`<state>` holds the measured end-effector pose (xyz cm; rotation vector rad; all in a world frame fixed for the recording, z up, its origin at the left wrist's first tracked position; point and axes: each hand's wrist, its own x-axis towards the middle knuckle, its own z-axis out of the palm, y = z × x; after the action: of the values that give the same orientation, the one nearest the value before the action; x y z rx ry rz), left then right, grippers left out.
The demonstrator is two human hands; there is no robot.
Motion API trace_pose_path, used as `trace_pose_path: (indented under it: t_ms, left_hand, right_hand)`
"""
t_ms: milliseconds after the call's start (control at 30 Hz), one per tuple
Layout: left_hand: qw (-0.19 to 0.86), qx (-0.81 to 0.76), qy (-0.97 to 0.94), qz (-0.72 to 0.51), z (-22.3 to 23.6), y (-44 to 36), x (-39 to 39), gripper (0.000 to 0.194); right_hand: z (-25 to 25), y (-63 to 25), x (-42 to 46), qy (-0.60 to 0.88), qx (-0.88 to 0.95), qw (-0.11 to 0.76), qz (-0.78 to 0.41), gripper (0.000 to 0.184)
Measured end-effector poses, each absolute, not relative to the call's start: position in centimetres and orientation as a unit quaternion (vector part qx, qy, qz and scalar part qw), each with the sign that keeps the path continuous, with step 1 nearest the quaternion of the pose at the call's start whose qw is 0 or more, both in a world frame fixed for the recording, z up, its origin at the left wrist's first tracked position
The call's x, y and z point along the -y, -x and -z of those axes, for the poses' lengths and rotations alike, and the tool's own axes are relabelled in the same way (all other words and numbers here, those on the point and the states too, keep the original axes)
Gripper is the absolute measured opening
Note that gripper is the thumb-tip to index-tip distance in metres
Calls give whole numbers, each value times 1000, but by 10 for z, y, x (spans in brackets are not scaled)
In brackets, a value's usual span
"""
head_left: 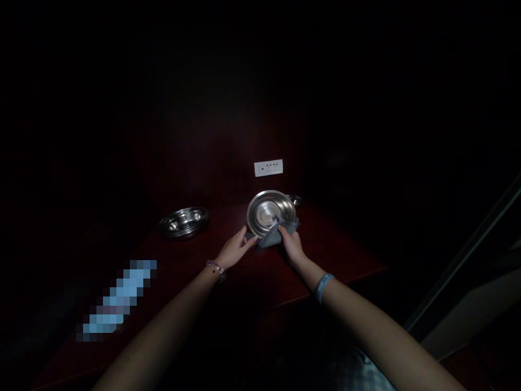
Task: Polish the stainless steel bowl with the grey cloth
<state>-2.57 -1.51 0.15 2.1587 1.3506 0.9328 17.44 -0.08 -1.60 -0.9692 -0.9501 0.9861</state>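
Note:
A shiny steel bowl (268, 210) stands tilted on the dark red table (345, 255), its inside facing me. My left hand (236, 250) grips the bowl's lower left rim, fingers closed on it. My right hand (291, 243) holds a grey cloth (279, 232) pressed against the bowl's lower edge. A beaded bracelet sits on my left wrist and a blue band on my right wrist.
A second steel bowl (184, 221) rests flat on the table to the left. A small metal piece (294, 199) shows behind the tilted bowl. A white wall socket (268, 168) is on the dark panel behind. A blurred pale patch (118, 298) lies at the lower left.

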Motion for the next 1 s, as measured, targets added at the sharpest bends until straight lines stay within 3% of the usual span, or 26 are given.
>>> trace_pose_path:
  t_ms: [367, 733, 1000]
  left_hand:
    - [214, -490, -774, -341, -1, 26, 17, 57]
    - [296, -423, -740, -431, 6, 23, 7, 57]
    - [312, -450, -704, -453, 7, 20, 9, 45]
  right_hand:
    - [14, -175, 3, 436, 448, 656, -422, 35]
    - [19, -169, 4, 426, 527, 589, -440, 32]
    - [21, -170, 1, 430, 527, 593, -432, 31]
